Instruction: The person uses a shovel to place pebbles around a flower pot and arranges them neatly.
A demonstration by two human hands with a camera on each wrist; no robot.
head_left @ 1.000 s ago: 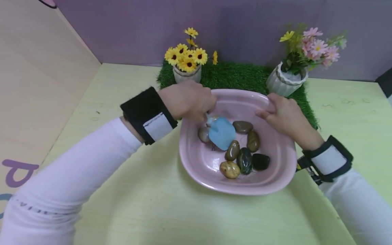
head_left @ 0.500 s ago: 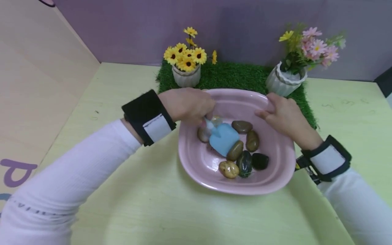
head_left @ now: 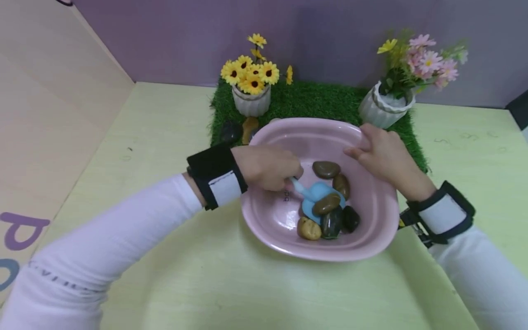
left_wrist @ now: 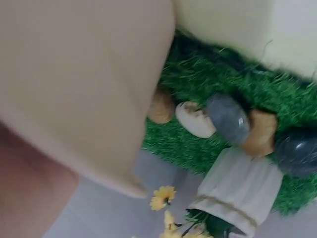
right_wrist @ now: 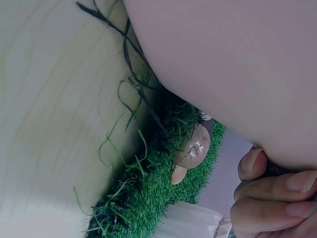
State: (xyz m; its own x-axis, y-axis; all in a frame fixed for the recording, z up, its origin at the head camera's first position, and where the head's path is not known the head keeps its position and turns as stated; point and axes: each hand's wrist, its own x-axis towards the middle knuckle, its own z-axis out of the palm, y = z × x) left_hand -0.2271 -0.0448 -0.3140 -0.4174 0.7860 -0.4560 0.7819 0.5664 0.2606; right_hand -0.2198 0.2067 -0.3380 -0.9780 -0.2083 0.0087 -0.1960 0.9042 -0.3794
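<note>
Small light-blue plastic shovel (head_left: pixel 316 198) lay inside the pink, rounded-square ceramic bowl (head_left: pixel 373 243) on the pale yellow counter (head_left: pixel 214 284), its blade low among the polished river stones (head_left: pixel 330 215). One brown oval stone (head_left: pixel 326 205) sat on the blade. My left hand (head_left: pixel 266 167) gripped the shovel's handle, my fingers curled tightly round it, reaching over the bowl's left rim. More stones lay about the blade: a tan speckled one, a dark green one and a black one toward the near side, two brown ones toward the far side.

My right hand (head_left: pixel 381 156) held the bowl's far right rim, fingers (right_wrist: pixel 270 213) curled over the edge and pinching it, as the right wrist view showed close up.

Behind the bowl a patch of green artificial turf (head_left: pixel 313 101) covered the counter. On it stood a white ribbed pot of yellow daisies (head_left: pixel 251 87) to the left and a white ribbed pot of pink flowers (head_left: pixel 387 107) to the right. A few loose pebbles (left_wrist: pixel 233 121), grey, white and tan, lay on the turf just beside the yellow-flower pot. Both my wrists wore black straps over white sleeves.
</note>
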